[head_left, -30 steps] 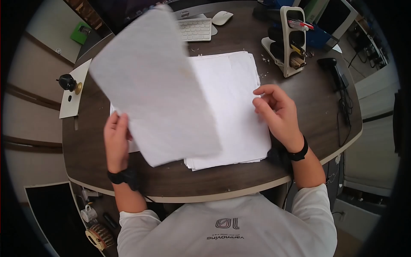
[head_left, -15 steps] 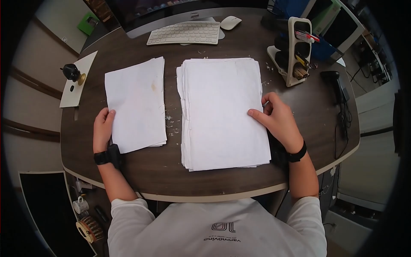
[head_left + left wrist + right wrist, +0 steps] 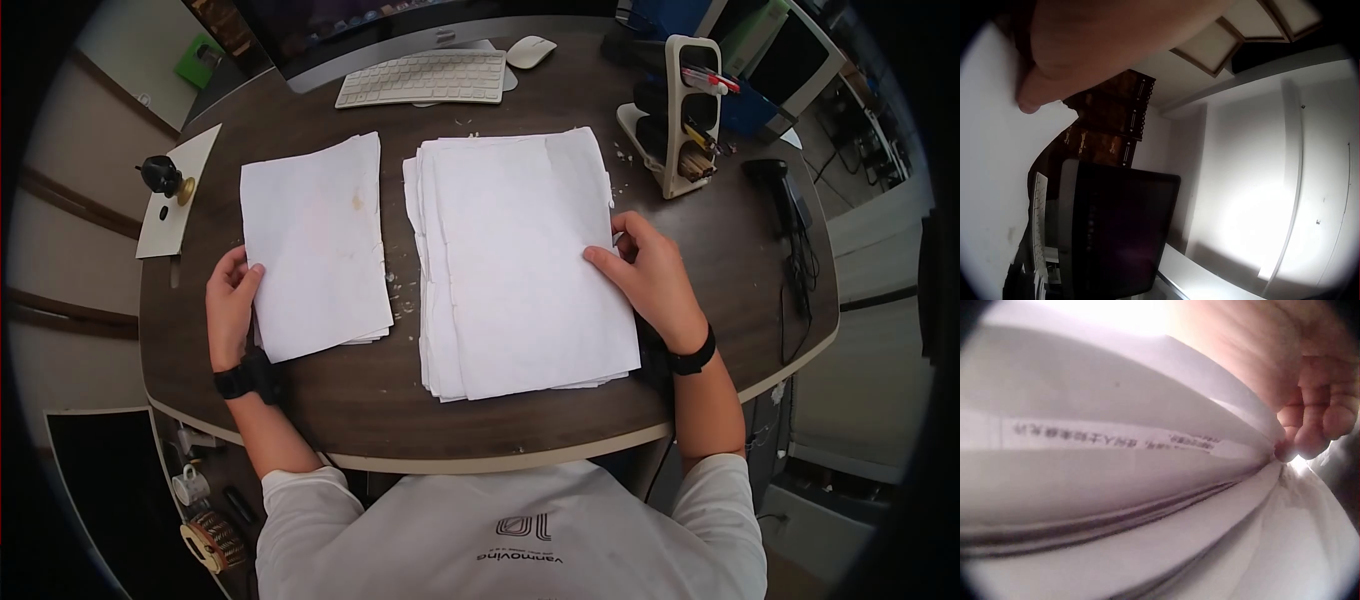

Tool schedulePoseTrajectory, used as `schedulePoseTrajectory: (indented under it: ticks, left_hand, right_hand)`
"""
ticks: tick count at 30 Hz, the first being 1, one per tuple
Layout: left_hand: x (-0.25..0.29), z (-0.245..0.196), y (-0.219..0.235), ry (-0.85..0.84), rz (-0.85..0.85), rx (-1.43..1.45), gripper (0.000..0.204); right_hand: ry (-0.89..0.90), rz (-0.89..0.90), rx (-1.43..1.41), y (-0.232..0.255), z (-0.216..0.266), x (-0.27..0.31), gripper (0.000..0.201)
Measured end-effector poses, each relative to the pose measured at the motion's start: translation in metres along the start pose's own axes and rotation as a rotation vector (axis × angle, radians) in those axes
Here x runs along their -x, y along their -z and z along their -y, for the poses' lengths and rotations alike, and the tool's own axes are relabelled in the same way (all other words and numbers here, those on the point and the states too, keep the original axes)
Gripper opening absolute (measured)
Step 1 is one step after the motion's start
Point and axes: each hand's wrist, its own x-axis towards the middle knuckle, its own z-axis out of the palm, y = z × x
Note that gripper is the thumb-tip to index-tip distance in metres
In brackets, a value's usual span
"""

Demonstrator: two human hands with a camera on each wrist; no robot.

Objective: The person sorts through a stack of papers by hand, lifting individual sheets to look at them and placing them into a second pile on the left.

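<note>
Two stacks of white paper lie side by side on the dark desk. My left hand (image 3: pixel 230 300) is at the left edge of the smaller left stack (image 3: pixel 315 240). Its thumb rests on the margin and the other fingers lie loosely beside it. In the left wrist view a fingertip (image 3: pixel 1030 105) overlaps the white paper (image 3: pixel 991 162). At the right side of the thicker stack (image 3: pixel 432 290), my right hand (image 3: pixel 655 285) pinches the edge of the top sheet (image 3: pixel 530 260). In the right wrist view the paper (image 3: pixel 1085 381) bows up in layers toward the fingertips (image 3: pixel 1310 442), showing a line of print.
A keyboard (image 3: pixel 425 78) and mouse (image 3: pixel 531 52) sit beyond the stacks, before a monitor (image 3: pixel 400 35). At the right stand a pen holder (image 3: pixel 676 120) and a black handheld device (image 3: pixel 785 195) with a cable. Paper scraps (image 3: pixel 400 285) are scattered between the stacks.
The sheet that was swinging over the left side lies flat on the left stack. My right hand has taken the next top sheet's edge, and that sheet has shifted slightly right.
</note>
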Motion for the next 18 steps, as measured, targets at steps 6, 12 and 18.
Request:
schedulePoseTrajectory:
  ticks: [6, 12, 18]
  left_hand:
    - [-0.012, 0.013, -0.002, -0.062, -0.11, -0.031, 0.039]
    - [-0.021, 0.029, -0.006, -0.133, -0.207, -0.282, 0.038]
    - [-0.011, 0.016, -0.013, -0.301, -0.398, -0.531, 0.039]
  right_hand:
    - [-0.037, -0.003, 0.025, 0.0, 0.007, 0.001, 0.036]
    - [0.009, -0.066, 0.072, -0.002, 0.013, 0.004, 0.035]
    - [-0.052, -0.071, -0.142, 0.003, 0.011, 0.004, 0.021]
